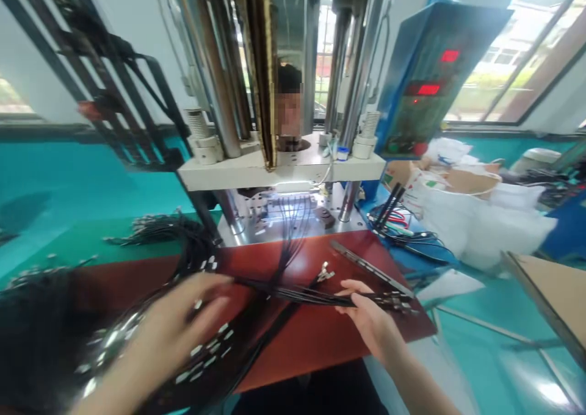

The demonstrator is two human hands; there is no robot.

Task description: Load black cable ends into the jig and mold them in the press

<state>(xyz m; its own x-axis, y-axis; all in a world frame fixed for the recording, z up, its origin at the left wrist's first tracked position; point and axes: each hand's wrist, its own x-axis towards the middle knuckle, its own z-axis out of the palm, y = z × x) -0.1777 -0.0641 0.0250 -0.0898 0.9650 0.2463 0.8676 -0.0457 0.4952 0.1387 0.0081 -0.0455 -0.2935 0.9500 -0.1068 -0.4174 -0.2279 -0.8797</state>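
Observation:
My right hand (368,320) is closed around a bundle of thin black cables (311,295), held just above the red-brown tabletop. Metal cable ends (403,303) stick out past that hand on the right. My left hand (183,320) is smeared by motion; its thumb and fingers look apart, near the bundle's left end. Under and beside it lie more black cables with shiny metal ends (206,357). Other cables (293,220) run from the table into the lower plate of the press (281,174). A few small metal ends (325,273) rest behind the bundle.
A slotted metal strip (366,265) lies at the table's right. Cable heaps (158,227) sit on the left. A blue control box (439,79) with red displays hangs at the upper right, above white sacks (476,213). A person (289,97) is visible between the press columns.

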